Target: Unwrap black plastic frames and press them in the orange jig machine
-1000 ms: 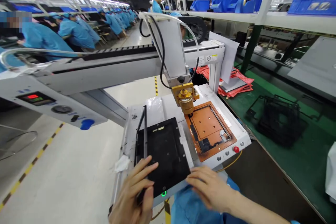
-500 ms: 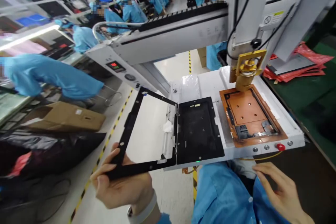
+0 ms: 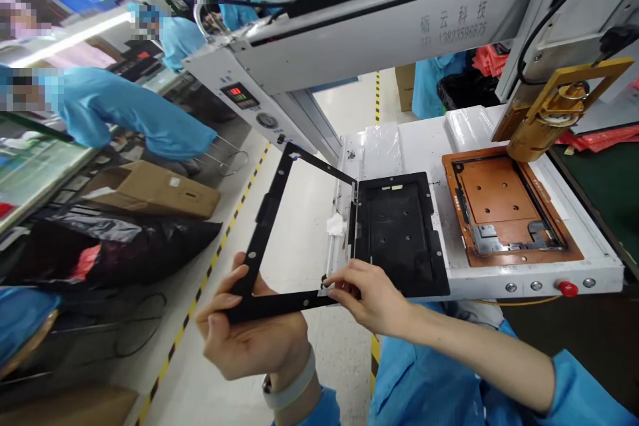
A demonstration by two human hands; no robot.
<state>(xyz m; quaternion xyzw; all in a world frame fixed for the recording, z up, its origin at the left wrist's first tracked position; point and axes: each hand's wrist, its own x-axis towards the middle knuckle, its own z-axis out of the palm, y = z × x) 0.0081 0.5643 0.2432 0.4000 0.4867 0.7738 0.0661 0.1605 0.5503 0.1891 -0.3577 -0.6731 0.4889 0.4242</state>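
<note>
My left hand (image 3: 249, 339) grips the outer lower corner of a black hinged frame (image 3: 264, 233), which is raised at an angle. The frame joins a black plate (image 3: 399, 233) lying on the white machine bed. My right hand (image 3: 369, 293) is at the frame's lower edge near the hinge, thumb and forefinger closed at a small pale piece there; what they pinch is too small to name. To the right, an orange fixture (image 3: 492, 193) holds a dark rectangular rim with metal parts. A brass head (image 3: 544, 113) hangs above its far right corner.
A grey gantry (image 3: 374, 33) spans behind the bed. Red and metal buttons (image 3: 568, 288) line the bed's front edge. At left on the floor are a cardboard box (image 3: 160, 190) and black bags (image 3: 114, 253). People in blue work at benches beyond.
My right hand has moved left from near the front buttons to the frame's lower edge. My left hand still holds the frame. The camera view has shifted.
</note>
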